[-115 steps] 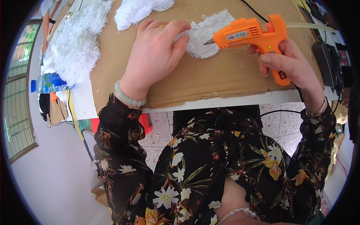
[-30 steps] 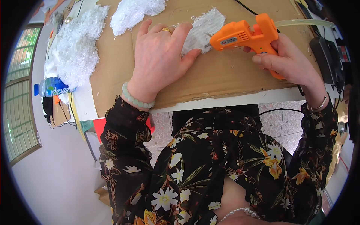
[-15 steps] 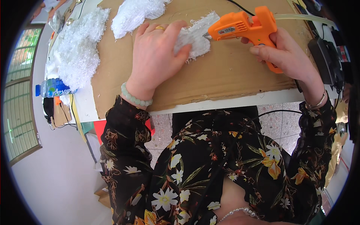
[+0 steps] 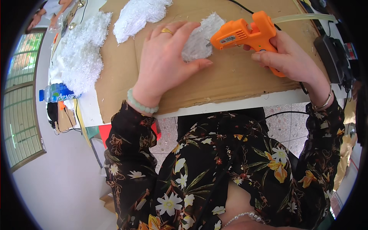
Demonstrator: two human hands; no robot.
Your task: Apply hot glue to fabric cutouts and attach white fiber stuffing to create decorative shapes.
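Head view, looking down at a person's two hands working over a desk (image 4: 245, 102).

A large sheet of brown cardboard (image 4: 237, 76) covers most of the desk. On it, near the middle, lies a small white fluffy patch (image 4: 199, 38).

The left hand (image 4: 165, 65) lies flat on the cardboard, fingers (image 4: 180, 30) stretched out and released, pressing on the left edge of the fluffy patch. A gold ring (image 4: 166, 30) sits on one finger and a pale green bead bracelet (image 4: 140, 104) circles the wrist.

The right hand (image 4: 287, 57) has its fingers clenched around the handle of an orange glue gun (image 4: 245, 34). The gun points left, its nozzle touching the right side of the patch. A clear glue stick (image 4: 303, 17) pokes out of the back of the gun.

Further left lie two other white fluffy heaps: one (image 4: 138, 15) on the cardboard's upper edge, a bigger one (image 4: 80, 57) off the cardboard. A plastic bottle with a blue label (image 4: 57, 92) lies at the desk's left edge.

Both sleeves are black with a flower print (image 4: 230, 172).
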